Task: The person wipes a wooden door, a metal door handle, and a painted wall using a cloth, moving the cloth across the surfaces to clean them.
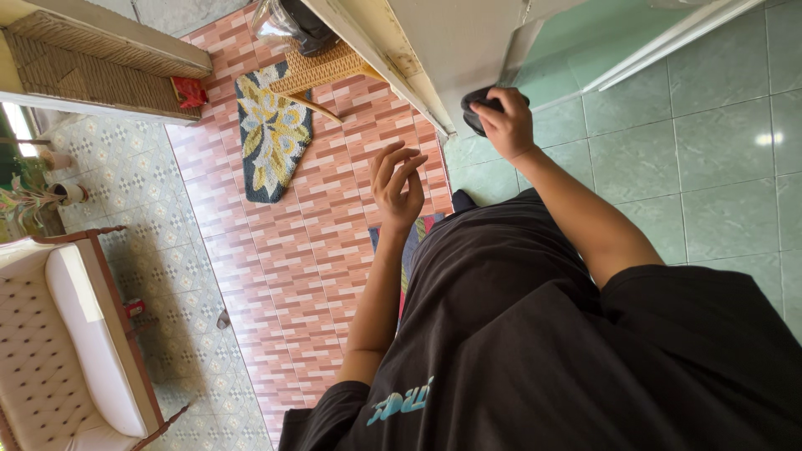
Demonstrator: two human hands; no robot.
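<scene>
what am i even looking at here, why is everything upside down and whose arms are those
There is no machine here. One camera sits on a person's head and looks down at their own body, so the room appears flipped: the black T-shirt fills the bottom of the picture and the floor runs away toward the top.

The two bare arms belong to that person. Which arm is which is hard to tell in this flipped view; going by the shoulders, the right hand grips a dark rounded thing at the edge of a white door, most likely its knob. The left hand hangs in the air with curled fingers and holds nothing.

Below lie reddish brick-pattern tiles, a flowered mat and green tiles past the door. A cream sofa stands at the left.
</scene>
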